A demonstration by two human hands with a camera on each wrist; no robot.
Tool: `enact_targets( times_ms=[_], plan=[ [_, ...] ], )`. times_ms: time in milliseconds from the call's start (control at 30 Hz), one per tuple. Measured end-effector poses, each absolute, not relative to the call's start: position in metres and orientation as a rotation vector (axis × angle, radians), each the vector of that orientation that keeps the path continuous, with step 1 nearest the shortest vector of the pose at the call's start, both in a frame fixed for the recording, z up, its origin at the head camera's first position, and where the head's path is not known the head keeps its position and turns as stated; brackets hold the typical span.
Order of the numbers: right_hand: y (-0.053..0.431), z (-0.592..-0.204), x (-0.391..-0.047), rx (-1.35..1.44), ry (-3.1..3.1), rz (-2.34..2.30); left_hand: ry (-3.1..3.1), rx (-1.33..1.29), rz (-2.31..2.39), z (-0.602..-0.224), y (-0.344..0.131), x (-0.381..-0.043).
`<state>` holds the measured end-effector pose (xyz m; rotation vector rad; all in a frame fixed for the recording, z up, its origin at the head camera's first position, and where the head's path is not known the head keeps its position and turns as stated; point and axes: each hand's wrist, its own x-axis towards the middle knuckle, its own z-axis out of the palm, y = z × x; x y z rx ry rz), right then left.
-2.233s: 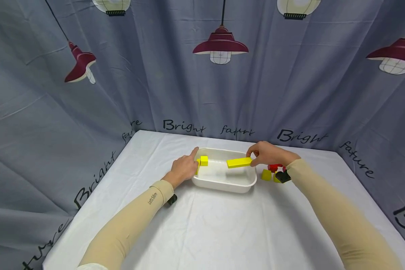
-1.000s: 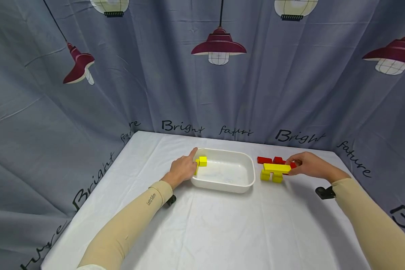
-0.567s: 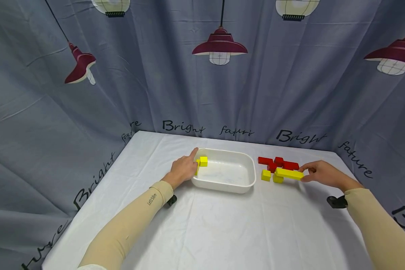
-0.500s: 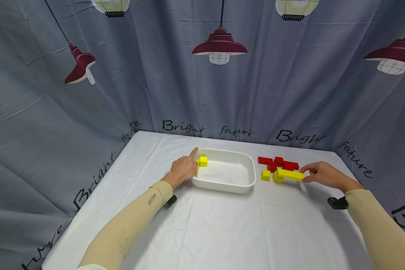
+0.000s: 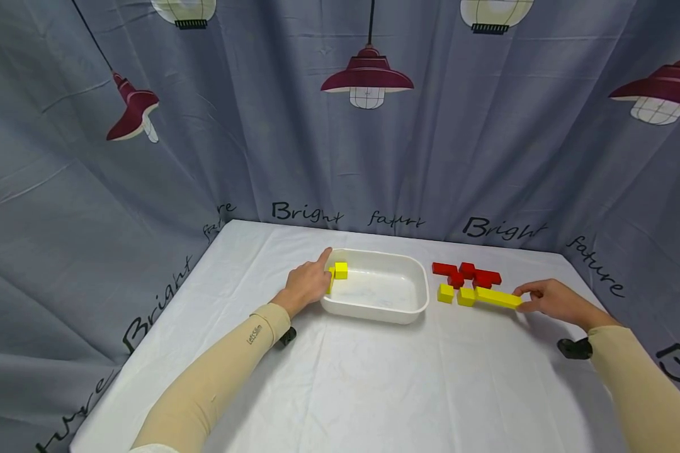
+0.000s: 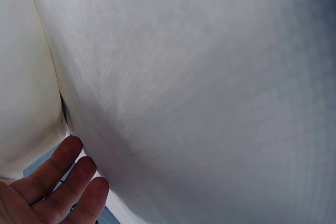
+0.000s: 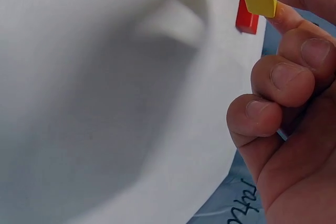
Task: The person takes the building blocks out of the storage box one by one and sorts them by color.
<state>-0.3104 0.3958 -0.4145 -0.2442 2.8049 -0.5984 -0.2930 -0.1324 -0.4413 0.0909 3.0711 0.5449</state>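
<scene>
My right hand (image 5: 555,300) pinches one end of a long yellow block (image 5: 498,298) between thumb and index finger. The block lies low over the white cloth, its other end beside a yellow cube (image 5: 466,297). A second yellow cube (image 5: 445,293) sits to the left of that one. In the right wrist view the yellow block's end (image 7: 259,0) shows by the thumb, the other fingers curled below. My left hand (image 5: 308,281) rests at the left rim of a white basin (image 5: 376,311), index finger straight along it. Its lower fingers (image 6: 79,182) look straight; the thumb is hidden.
Several red blocks (image 5: 444,269) lie behind the yellow cubes, right of the basin. Inside the basin at its left end are a yellow cube (image 5: 341,270) and another yellow piece (image 5: 331,280), partly hidden by my hand. A grey printed curtain (image 5: 351,157) hangs behind the table.
My right hand has carried the long yellow block out from above the basin, rightward over the yellow cubes, and down beside them. My left hand has stayed at the basin's rim.
</scene>
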Motion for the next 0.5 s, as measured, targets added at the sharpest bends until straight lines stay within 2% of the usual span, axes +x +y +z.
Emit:
enact_targets(
  times_ms=[500],
  plan=[
    [0.401, -0.436, -0.315, -0.17, 2.756, -0.662, 3.073, 0.085, 0.531, -0.441, -0.133, -0.293]
  ],
)
